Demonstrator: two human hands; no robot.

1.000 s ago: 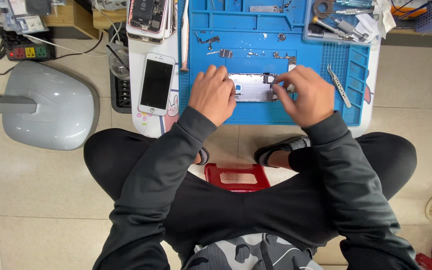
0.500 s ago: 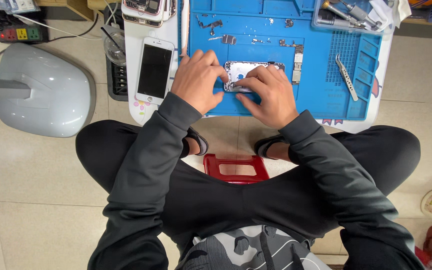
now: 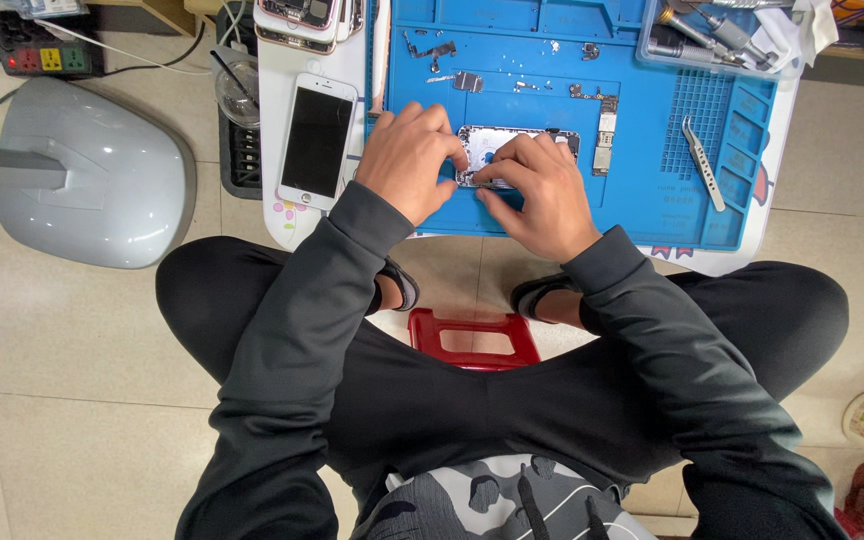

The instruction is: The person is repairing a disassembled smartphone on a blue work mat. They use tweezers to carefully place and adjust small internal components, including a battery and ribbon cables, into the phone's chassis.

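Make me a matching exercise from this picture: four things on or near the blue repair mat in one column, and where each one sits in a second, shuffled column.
Things
1. opened phone body
2. white phone
3. tweezers
4. red stool

Places
A. on the floor, between the person's legs
B. on the right part of the blue mat, lying free
C. mid-mat, under the left hand and right hand
D. screen up on the white table, left of the mat

Pairs: 1-C, 2-D, 3-B, 4-A
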